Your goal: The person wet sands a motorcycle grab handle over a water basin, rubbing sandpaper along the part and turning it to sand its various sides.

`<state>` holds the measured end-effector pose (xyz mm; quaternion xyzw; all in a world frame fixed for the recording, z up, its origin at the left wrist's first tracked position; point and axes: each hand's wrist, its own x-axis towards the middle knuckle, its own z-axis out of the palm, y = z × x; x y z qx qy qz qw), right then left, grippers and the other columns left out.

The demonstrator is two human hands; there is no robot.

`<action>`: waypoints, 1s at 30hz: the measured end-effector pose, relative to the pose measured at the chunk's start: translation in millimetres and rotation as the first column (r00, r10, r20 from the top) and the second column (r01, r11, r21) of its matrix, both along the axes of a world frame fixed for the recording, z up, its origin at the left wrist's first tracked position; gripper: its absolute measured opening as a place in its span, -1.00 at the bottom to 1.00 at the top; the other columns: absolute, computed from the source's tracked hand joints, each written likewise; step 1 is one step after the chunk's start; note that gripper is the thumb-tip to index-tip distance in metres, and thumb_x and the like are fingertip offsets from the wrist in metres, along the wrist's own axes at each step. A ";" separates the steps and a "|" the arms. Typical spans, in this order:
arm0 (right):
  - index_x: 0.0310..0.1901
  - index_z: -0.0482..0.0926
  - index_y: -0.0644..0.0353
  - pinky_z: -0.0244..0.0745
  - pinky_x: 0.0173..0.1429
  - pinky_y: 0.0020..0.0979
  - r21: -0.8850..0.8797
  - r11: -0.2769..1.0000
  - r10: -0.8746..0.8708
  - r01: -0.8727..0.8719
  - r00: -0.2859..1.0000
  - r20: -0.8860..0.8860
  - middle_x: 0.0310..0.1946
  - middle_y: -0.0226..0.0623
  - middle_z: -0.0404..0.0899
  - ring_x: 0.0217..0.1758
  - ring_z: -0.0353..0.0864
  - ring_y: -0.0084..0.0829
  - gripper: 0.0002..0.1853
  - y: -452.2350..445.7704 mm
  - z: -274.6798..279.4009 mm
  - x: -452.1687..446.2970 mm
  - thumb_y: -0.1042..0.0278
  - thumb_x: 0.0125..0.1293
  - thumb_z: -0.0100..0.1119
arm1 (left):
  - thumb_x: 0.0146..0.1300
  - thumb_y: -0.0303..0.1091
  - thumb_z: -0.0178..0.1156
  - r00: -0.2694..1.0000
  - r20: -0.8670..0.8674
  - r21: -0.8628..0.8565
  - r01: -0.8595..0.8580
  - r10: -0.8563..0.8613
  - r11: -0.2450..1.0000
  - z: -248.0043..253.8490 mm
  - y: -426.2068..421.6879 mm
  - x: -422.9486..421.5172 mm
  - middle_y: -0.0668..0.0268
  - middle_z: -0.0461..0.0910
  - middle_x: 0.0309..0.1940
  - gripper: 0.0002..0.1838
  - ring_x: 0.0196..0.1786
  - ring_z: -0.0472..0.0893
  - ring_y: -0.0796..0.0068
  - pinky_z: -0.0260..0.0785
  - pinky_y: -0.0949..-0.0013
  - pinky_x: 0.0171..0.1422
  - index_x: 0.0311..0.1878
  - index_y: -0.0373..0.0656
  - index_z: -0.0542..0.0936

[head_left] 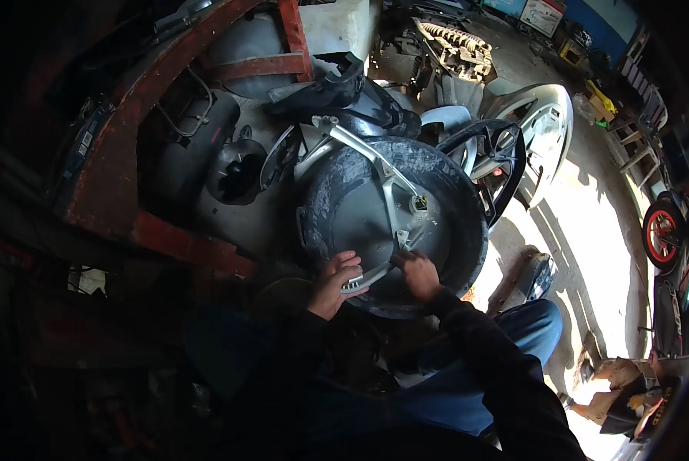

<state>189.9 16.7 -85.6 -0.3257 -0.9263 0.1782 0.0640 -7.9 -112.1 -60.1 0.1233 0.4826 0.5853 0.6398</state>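
Observation:
A silver, branching metal bracket (391,203), like a motorcycle part, lies across a round black tub (475,253) with cloudy grey water in it. One arm of the bracket rests over the tub's far rim. My left hand (335,283) is closed around the near curved end, thumb on top, at the tub's near-left rim. My right hand (418,276) is curled against the bracket's lower part, inside the near rim. Something dark shows at its fingertips, but I cannot tell what it is.
Dark plastic fairings (360,100) lie behind the tub. A silver body panel (548,123) and a black frame piece (506,154) stand to its right. A rusty red metal frame (106,177) is at left. A red-rimmed wheel (662,230) and a seated person (629,392) are far right.

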 end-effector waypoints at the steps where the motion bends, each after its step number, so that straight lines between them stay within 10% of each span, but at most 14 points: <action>1: -0.08 0.63 0.19 0.50 0.24 -0.17 0.002 1.000 0.009 -0.009 1.000 -0.002 -0.04 -0.16 0.63 0.10 0.60 -0.15 -0.73 -1.2 0.0 -5.1 0.44 0.19 0.07 | 0.26 -0.37 0.24 1.000 0.004 -0.005 -0.003 0.003 1.000 -0.6 0.1 -1.5 0.11 0.30 0.36 -0.37 0.29 0.43 0.25 0.53 -0.01 0.20 0.39 -0.15 0.29; 8: 0.06 0.58 0.18 0.50 0.19 -0.12 -0.055 0.982 0.166 -0.180 0.965 -0.204 -0.04 -0.18 0.56 0.14 0.49 -0.05 -0.58 -29.1 23.2 -16.6 0.52 0.09 0.10 | 0.26 -0.39 0.21 1.000 -0.025 -0.019 0.002 -0.002 1.000 7.1 2.9 -4.7 0.09 0.30 0.36 -0.38 0.30 0.43 0.21 0.51 -0.06 0.23 0.39 -0.17 0.29; 11: 0.06 0.59 0.14 0.53 0.16 -0.13 -0.023 0.999 0.045 -0.044 0.998 0.042 -0.02 -0.21 0.58 0.11 0.52 -0.07 -0.57 -15.2 5.8 -14.5 0.51 0.08 0.15 | 0.26 -0.37 0.18 0.999 -0.036 -0.019 0.007 -0.007 1.000 12.3 4.1 -3.3 0.05 0.28 0.39 -0.37 0.32 0.44 0.19 0.49 -0.08 0.26 0.40 -0.19 0.28; 18: -0.14 0.69 0.09 0.56 0.12 -0.21 0.059 0.991 0.129 -0.117 0.947 -0.295 -0.09 -0.31 0.67 0.03 0.60 -0.12 -0.73 -26.9 -10.3 -15.2 0.51 0.13 0.14 | 0.22 -0.40 0.27 1.000 0.023 -0.030 0.013 -0.012 0.999 9.5 4.9 -4.0 0.10 0.31 0.36 -0.32 0.24 0.48 0.28 0.54 0.00 0.18 0.41 -0.16 0.29; 22: -0.12 0.69 0.04 0.59 0.03 -0.22 0.054 0.998 -0.029 0.030 0.999 -0.019 -0.14 -0.37 0.69 -0.03 0.60 -0.17 -0.74 -0.1 -2.4 -8.5 0.49 0.20 0.09 | 0.25 -0.37 0.21 0.999 -0.031 -0.034 0.030 -0.031 0.999 14.3 5.6 -4.3 0.01 0.23 0.42 -0.28 0.34 0.42 0.17 0.47 -0.09 0.27 0.46 -0.24 0.21; 26: -0.11 0.67 0.14 0.52 0.08 -0.12 0.003 0.987 0.148 -0.162 0.898 -0.414 -0.16 -0.24 0.67 -0.01 0.58 -0.10 -0.72 -39.6 19.4 -24.6 0.55 0.15 0.11 | 0.23 -0.37 0.24 0.998 -0.042 -0.036 0.035 -0.036 0.999 12.9 6.1 -6.1 0.00 0.22 0.43 -0.23 0.33 0.42 0.16 0.46 -0.12 0.28 0.48 -0.20 0.17; 30: -0.11 0.67 0.15 0.52 0.05 -0.12 0.000 1.000 -0.005 0.005 0.976 -0.217 -0.16 -0.22 0.67 -0.04 0.59 -0.07 -0.70 -4.7 -9.6 -13.8 0.56 0.13 0.07 | 0.21 -0.37 0.26 1.000 0.001 -0.054 0.002 -0.002 0.999 12.0 4.6 -5.5 0.02 0.22 0.43 -0.21 0.32 0.43 0.17 0.44 -0.13 0.29 0.49 -0.17 0.16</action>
